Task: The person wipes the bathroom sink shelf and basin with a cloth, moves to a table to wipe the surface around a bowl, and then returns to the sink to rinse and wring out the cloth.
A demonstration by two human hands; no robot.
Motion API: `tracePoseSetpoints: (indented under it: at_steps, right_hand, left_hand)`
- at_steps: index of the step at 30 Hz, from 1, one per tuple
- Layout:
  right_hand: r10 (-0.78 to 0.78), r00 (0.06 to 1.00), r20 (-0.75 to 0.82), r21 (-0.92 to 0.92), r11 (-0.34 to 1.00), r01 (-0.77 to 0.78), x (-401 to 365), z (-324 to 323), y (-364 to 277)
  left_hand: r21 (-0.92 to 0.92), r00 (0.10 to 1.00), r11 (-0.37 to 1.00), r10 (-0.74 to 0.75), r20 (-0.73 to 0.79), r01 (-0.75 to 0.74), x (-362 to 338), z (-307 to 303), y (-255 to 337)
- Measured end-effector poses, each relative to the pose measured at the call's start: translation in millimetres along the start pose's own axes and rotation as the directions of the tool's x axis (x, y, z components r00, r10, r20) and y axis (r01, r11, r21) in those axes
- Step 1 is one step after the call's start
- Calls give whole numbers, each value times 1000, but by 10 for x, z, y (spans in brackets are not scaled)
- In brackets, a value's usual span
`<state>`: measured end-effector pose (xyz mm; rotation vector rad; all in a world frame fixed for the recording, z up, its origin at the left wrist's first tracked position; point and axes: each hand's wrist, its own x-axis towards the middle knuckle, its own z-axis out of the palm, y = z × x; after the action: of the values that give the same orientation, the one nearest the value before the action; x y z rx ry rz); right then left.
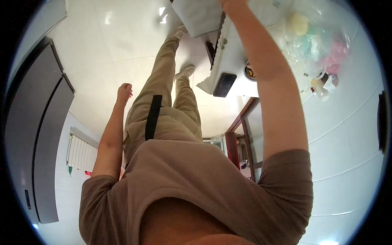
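Observation:
My left hand (125, 90) hangs beside my left thigh, its fingers curled in, with nothing visible in them. My right arm reaches up over the table with the white, scalloped-edge cover (239, 47); its hand lies beyond the top edge of the picture. Near that forearm, a dark phone (224, 84) lies at the table's corner. A round bowl (250, 71) with orange and green pieces of food is partly hidden behind the forearm. Clear plastic bags (314, 47) with yellow, green and pink showing through lie right of the arm.
A small pale bottle (319, 90) sits below the bags. A white sheet-like surface (196, 16) is at the top. Tall dark cabinet doors (28, 122) stand on the left, near a white radiator (81, 152). A brown-framed glass door (249, 130) is behind the table.

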<state>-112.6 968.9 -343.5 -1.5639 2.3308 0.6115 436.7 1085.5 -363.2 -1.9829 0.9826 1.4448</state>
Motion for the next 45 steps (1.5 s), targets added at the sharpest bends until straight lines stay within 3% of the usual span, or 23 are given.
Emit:
tracePoseSetpoints:
  at_steps: [2,3,7,9,13,15,16,20,21,24,26,28,30,33,34,36,38,40,41,43,45]
  right_hand:
    - [37,897,441,47,997,-64,-176,139,-74]
    - [41,897,441,43,997,-66,-326,273,-125]
    - [-76,960,268,65,996,61,-1218,919,-359]
    - [-43,907,419,75,997,13,-1516,917,-454]
    - [-33,905,424,224,972,-69,-1867,1211,-422]
    - [55,942,331,396,898,-192,-1865,824,-241]
    - [76,939,334,396,893,-213,-1810,719,-127]
    - [287,958,-9,604,765,-224,-1641,652,262]
    - [359,924,-130,656,730,-192,-1617,696,326]
    - [422,893,-157,627,741,-240,-1694,1048,330]
    - [420,884,-206,675,715,-182,-1799,1056,351]
    - [406,878,-253,711,693,-116,-1952,1025,407]
    - [506,826,-248,871,490,-38,-2079,964,539]
    - [541,816,-202,861,495,-116,-2268,1123,961]
    - [532,820,-212,861,499,-101,-2284,1185,1088]
    - [504,800,-324,706,692,-150,-2210,1299,1309]
    - [459,819,-344,655,742,-141,-2129,1393,1410]
    - [291,926,-240,470,870,-151,-2005,1435,1460]
    - [283,926,-248,469,872,-141,-1926,1459,1472]
    - [283,959,-2,336,904,-266,-1775,1494,1471]
    - [263,965,27,343,904,-256,-1604,1679,1588]
  left_hand:
    - [-10,1000,1000,5,6,-5,-12,-6,-57]
    - [-12,1000,1000,1,8,-1,-3,-6,-71]
    - [9,1000,1000,-1,17,1,-13,40,12]
    - [-2,999,1000,12,33,-12,18,54,44]
    - [17,997,999,44,68,-45,59,66,220]
    - [20,995,998,64,74,-66,54,71,355]
    - [9,994,997,76,73,-77,47,80,443]
    - [21,964,968,246,96,-249,40,260,1086]
    - [15,930,936,348,119,-352,28,374,1313]
    - [18,803,813,571,169,-582,-153,833,2038]
    - [-3,661,680,713,235,-733,-313,1246,2429]
    - [88,437,429,871,224,-899,-595,1701,2780]
    - [94,331,318,904,269,-944,-700,2117,3012]
    - [158,302,266,910,285,-951,-784,2546,3275]
    - [261,341,281,914,221,-924,-799,2650,3327]
    - [363,366,297,921,135,-883,-875,2791,3423]
    - [495,429,374,903,-3,-784,-920,2890,3436]
    - [519,442,383,897,-11,-764,-908,2926,3479]
    - [541,454,387,891,-9,-747,-846,2948,3501]
    - [551,442,379,897,-21,-744,-707,2950,3549]
    - [561,430,373,902,-33,-739,-651,2875,3522]
